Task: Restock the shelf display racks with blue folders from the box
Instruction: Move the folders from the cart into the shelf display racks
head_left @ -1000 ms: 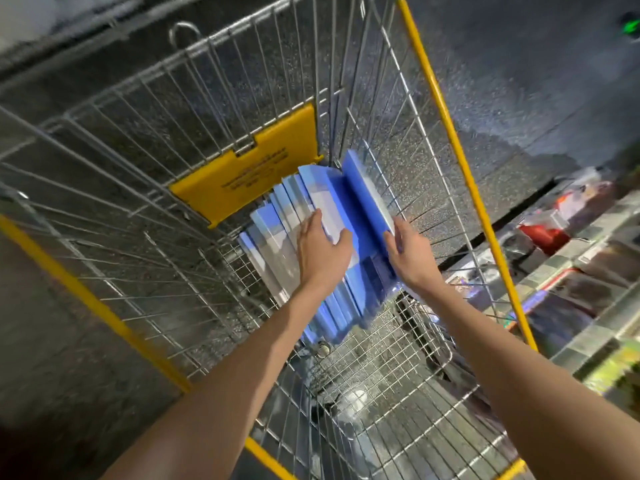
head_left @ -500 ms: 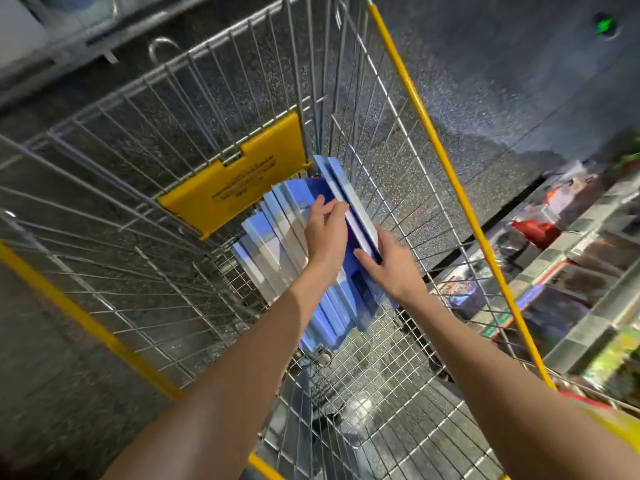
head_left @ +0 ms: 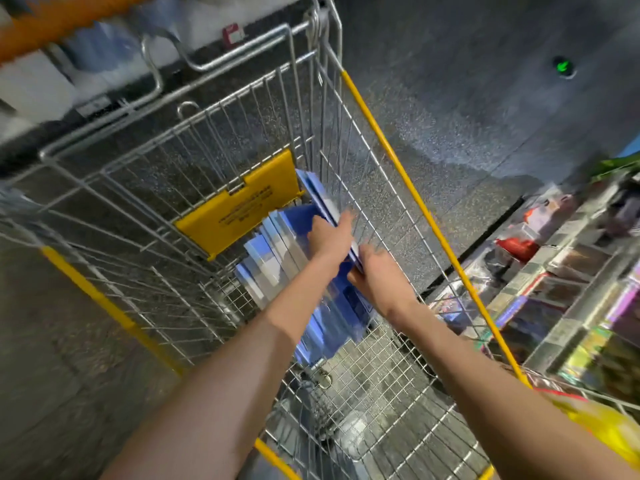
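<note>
1. I see a wire cart (head_left: 363,386) with yellow-trimmed rims, standing on a dark speckled floor (head_left: 467,126).
2. On its mesh bottom, at the far end, blue folders (head_left: 273,261) stand on edge in a fanned, tilted row.
3. A yellow plaque (head_left: 239,209) hangs on the cart's far wall, right by the folders' tops.
4. At my right, just beside the cart, a shelf (head_left: 554,327) carries colourful packaged goods (head_left: 516,247), too blurred to tell apart.

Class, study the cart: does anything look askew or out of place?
The folders lie fanned and leaning in the cart, not squared up; a few stick up at the right, gripped by the left hand and right hand.
</note>
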`<state>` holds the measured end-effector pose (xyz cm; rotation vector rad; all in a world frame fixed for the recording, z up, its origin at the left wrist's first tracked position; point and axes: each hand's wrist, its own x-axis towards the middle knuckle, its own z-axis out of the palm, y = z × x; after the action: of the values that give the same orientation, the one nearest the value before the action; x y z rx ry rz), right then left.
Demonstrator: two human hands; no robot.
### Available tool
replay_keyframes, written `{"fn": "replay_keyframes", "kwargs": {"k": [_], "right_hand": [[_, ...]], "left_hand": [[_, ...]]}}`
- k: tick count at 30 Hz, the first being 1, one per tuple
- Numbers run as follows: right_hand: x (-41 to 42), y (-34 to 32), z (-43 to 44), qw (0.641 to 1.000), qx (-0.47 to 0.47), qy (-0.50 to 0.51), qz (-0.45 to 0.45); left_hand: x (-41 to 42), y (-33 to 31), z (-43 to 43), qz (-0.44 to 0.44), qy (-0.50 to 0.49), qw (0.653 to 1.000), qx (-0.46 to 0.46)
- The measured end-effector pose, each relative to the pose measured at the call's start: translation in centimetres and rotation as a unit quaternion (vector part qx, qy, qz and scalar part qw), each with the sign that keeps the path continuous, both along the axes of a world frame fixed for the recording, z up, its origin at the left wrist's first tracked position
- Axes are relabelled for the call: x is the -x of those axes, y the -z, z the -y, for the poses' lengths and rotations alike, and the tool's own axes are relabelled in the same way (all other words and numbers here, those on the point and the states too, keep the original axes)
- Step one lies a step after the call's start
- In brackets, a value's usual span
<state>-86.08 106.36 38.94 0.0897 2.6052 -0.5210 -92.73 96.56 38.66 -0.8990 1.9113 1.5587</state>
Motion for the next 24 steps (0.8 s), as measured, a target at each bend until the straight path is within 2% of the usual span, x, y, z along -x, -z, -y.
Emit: {"fn": "replay_keyframes", "kwargs": {"k": [3,6,8,12,16,20,24], "right_hand": [[-1.5,-2.6,-0.1,0.998,0.06,0.0,-0.023],[-2.8,-6.0,-0.6,0.985,0.171,0.017,0.008],[-2.8,-7.9,-1.3,0.971,0.227,0.067,0.021],[-1.8,-11.7,-3.3,0.942,0.281,0.185,-0.026],[-1.8,-14.7,-3.9,0.94,0.277,0.194,-0.05],[-2.8,-18.7,-3.2,0.92,0.338,0.188,-0.057],[-4.3,-23.6,-2.3,0.889,0.396,0.179,-0.143]], "left_hand": [[-1.1,-2.8,-0.5,-0.041,0.041,0.997,0.056],[-2.6,-5.4,0.6,-0.081,0.077,0.99,0.085],[-3.1,-7.0,1.7,-0.11,0.09,0.984,0.104],[-4.4,-11.4,3.6,-0.191,0.119,0.967,0.12],[-6.3,-17.1,5.4,-0.284,0.082,0.952,0.083],[-8.0,-22.6,6.4,-0.342,0.075,0.936,0.037],[-9.9,-27.7,5.8,-0.383,0.087,0.919,0.026]]}}
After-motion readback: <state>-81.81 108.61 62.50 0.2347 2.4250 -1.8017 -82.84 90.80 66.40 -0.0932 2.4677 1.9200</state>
